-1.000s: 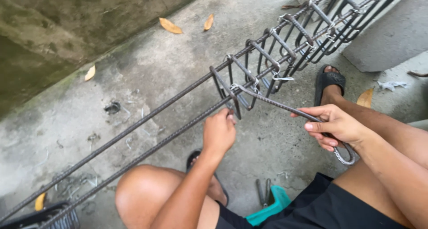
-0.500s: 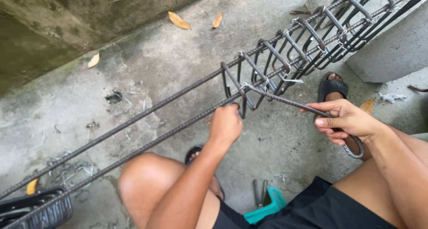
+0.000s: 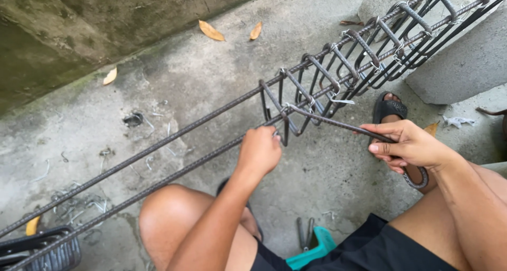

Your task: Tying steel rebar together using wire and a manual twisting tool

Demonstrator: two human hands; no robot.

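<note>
Rebar cage, left hand gripping its stirrup, right hand clamped on hooked tie tool

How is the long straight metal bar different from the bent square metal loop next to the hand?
The long ribbed steel bar is straight and runs across the whole view; the rectangular bent steel stirrup is short and folded into a closed frame. The bar lies slanted along the cage; the stirrup stands upright across it. Both are dark, ribbed steel.
</note>
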